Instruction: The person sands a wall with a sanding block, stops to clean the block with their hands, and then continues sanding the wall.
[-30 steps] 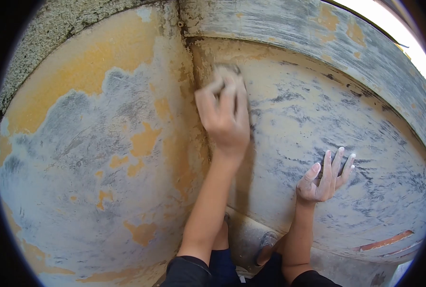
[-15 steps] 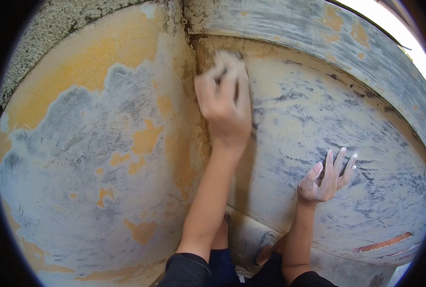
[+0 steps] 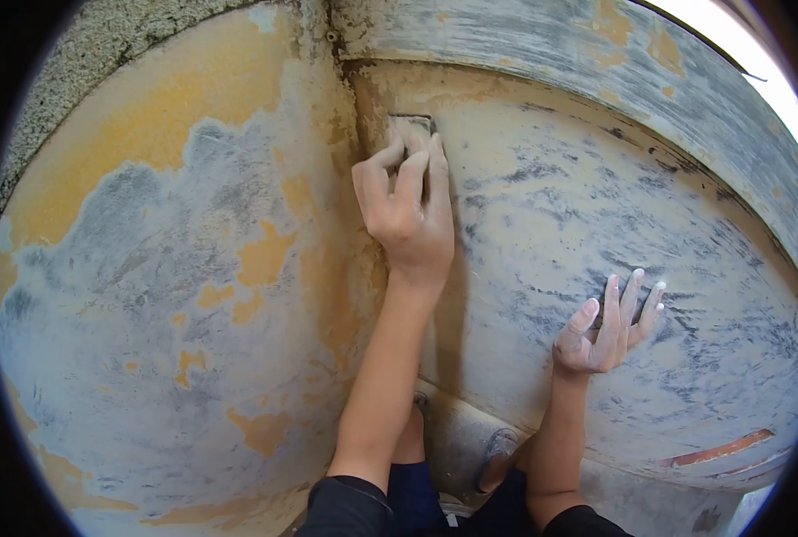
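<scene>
My left hand (image 3: 408, 197) is closed on a small, dusty, folded piece of sandpaper (image 3: 413, 123), whose dark edge shows past the fingertips. It is held against the pale panel (image 3: 542, 215), near the brown inner corner and just under the ledge. Lower on the same panel, my right hand (image 3: 605, 331) is open, its fingers spread and coated with white dust. Nothing is in it; whether the fingertips touch the surface is hard to tell. Dark scuff streaks mark the panel around that hand.
To the left is a curved wall (image 3: 148, 268) with grey and yellow patches. A scratched grey band (image 3: 524, 45) runs along the top right. Rough concrete (image 3: 59, 107) borders the upper left. A reddish slot (image 3: 721, 447) lies at lower right. My sandaled foot (image 3: 497, 456) shows below.
My left hand has moved slightly down with the sandpaper and is no longer blurred. The view has shifted a little; my right hand keeps about the same place and pose.
</scene>
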`<state>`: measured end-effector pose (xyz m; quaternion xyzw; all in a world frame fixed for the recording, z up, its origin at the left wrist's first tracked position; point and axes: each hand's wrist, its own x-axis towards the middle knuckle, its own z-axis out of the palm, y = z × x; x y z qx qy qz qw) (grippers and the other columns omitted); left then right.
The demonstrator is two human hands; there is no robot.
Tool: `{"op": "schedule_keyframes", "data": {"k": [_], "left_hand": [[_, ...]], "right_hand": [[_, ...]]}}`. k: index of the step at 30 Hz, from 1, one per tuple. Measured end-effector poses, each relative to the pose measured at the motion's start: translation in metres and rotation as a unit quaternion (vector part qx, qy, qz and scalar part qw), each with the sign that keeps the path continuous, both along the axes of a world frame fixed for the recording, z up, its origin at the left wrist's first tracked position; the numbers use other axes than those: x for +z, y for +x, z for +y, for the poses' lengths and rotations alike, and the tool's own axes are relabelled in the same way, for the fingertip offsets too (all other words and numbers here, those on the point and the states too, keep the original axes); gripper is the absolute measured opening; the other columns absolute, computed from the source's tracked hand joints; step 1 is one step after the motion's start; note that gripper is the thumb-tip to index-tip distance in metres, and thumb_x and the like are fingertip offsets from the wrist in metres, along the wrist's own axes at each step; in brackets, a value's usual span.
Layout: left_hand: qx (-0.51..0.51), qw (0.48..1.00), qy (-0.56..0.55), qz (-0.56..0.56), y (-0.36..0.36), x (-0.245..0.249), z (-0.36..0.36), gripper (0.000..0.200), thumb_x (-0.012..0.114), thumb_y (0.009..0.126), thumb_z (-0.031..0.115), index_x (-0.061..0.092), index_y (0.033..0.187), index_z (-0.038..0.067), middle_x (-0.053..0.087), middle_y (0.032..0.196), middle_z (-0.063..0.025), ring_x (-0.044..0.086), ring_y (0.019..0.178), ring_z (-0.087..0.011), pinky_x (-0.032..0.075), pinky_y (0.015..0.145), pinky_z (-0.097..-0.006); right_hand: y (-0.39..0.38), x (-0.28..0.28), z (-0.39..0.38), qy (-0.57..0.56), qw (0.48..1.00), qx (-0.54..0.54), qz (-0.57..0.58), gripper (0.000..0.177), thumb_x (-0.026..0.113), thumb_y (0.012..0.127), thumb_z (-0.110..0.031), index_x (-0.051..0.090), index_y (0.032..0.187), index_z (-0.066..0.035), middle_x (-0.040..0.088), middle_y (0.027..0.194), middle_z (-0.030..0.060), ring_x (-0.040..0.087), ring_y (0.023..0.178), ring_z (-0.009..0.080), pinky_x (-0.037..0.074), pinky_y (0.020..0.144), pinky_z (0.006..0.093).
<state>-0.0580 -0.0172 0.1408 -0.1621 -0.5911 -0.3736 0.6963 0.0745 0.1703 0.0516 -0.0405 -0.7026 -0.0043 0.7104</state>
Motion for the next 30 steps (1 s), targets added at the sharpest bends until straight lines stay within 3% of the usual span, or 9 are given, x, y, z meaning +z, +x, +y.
{"op": "schedule_keyframes", "data": {"k": [5,7,9,13,16,19,22,26,30], "left_hand": [[-0.004,1.000,0.021,-0.014,0.018,-0.040,0.014,0.010,0.086,0.090,0.002,0.079,0.096,-0.002,0.069,0.101,-0.0166,0.067,0.093,-0.0304,0.055,0.080,-0.0397],[-0.025,0.999,-0.018,-0.037,0.030,-0.057,0.016,0.010,0.086,0.089,0.002,0.079,0.096,-0.001,0.070,0.101,-0.0158,0.067,0.094,-0.0292,0.055,0.079,-0.0391],[-0.025,0.999,-0.021,-0.030,0.026,-0.051,0.015,0.010,0.086,0.089,0.002,0.079,0.096,-0.001,0.070,0.101,-0.0156,0.067,0.093,-0.0291,0.055,0.079,-0.0390],[0.001,0.999,0.010,0.031,0.001,0.013,0.004,0.009,0.085,0.090,0.003,0.080,0.096,-0.001,0.069,0.100,-0.0148,0.066,0.092,-0.0289,0.055,0.080,-0.0388],[0.010,1.000,0.023,0.016,0.000,0.012,0.006,0.009,0.085,0.090,0.003,0.081,0.098,0.000,0.069,0.099,-0.0140,0.066,0.093,-0.0287,0.055,0.080,-0.0390],[-0.012,1.000,0.003,-0.011,0.019,-0.041,0.015,0.012,0.084,0.091,0.003,0.081,0.101,-0.001,0.069,0.101,-0.0149,0.066,0.093,-0.0293,0.056,0.081,-0.0395],[-0.032,0.998,-0.026,-0.038,0.030,-0.058,0.015,0.012,0.084,0.091,0.002,0.080,0.102,-0.001,0.070,0.103,-0.0156,0.066,0.094,-0.0296,0.056,0.082,-0.0395],[-0.010,1.000,-0.008,0.014,0.009,-0.014,0.007,0.013,0.084,0.091,0.002,0.080,0.103,-0.001,0.070,0.103,-0.0156,0.066,0.093,-0.0288,0.056,0.082,-0.0392],[0.019,1.000,-0.019,-0.012,0.002,0.021,-0.002,0.015,0.084,0.091,0.002,0.081,0.105,-0.001,0.070,0.103,-0.0158,0.067,0.095,-0.0287,0.056,0.083,-0.0391]], "right_hand": [[0.000,0.001,0.000,0.009,1.000,-0.002,0.001,0.036,0.058,0.104,-0.020,0.077,0.124,0.002,0.071,0.140,0.0237,0.050,0.148,0.0505,0.029,0.129,0.0602],[-0.002,0.001,0.001,0.006,1.000,-0.010,0.004,0.035,0.058,0.103,-0.020,0.077,0.124,0.001,0.071,0.140,0.0238,0.049,0.148,0.0503,0.028,0.129,0.0602],[-0.001,0.000,0.004,0.005,1.000,-0.007,0.003,0.036,0.058,0.103,-0.020,0.077,0.125,0.001,0.071,0.140,0.0239,0.049,0.149,0.0503,0.028,0.129,0.0602],[-0.003,0.001,0.002,0.003,1.000,-0.001,0.012,0.036,0.058,0.103,-0.019,0.077,0.125,0.001,0.071,0.140,0.0241,0.050,0.148,0.0505,0.029,0.129,0.0599],[-0.001,0.001,0.002,0.007,1.000,-0.013,0.001,0.036,0.058,0.103,-0.019,0.077,0.125,0.002,0.071,0.140,0.0244,0.051,0.147,0.0505,0.030,0.128,0.0594],[-0.002,0.002,0.001,0.008,1.000,-0.005,0.009,0.035,0.058,0.103,-0.019,0.077,0.125,0.002,0.071,0.140,0.0243,0.051,0.147,0.0504,0.030,0.128,0.0590],[-0.002,0.001,0.001,-0.001,1.000,-0.009,0.004,0.036,0.058,0.103,-0.019,0.078,0.124,0.002,0.072,0.139,0.0241,0.051,0.147,0.0505,0.030,0.128,0.0590],[-0.003,0.001,0.002,0.002,1.000,-0.009,0.011,0.036,0.058,0.103,-0.020,0.077,0.125,0.002,0.072,0.139,0.0241,0.051,0.147,0.0507,0.031,0.128,0.0590],[-0.002,0.002,0.002,0.004,1.000,0.001,0.010,0.037,0.058,0.103,-0.021,0.076,0.126,0.002,0.072,0.140,0.0234,0.050,0.148,0.0507,0.031,0.128,0.0589]]}}
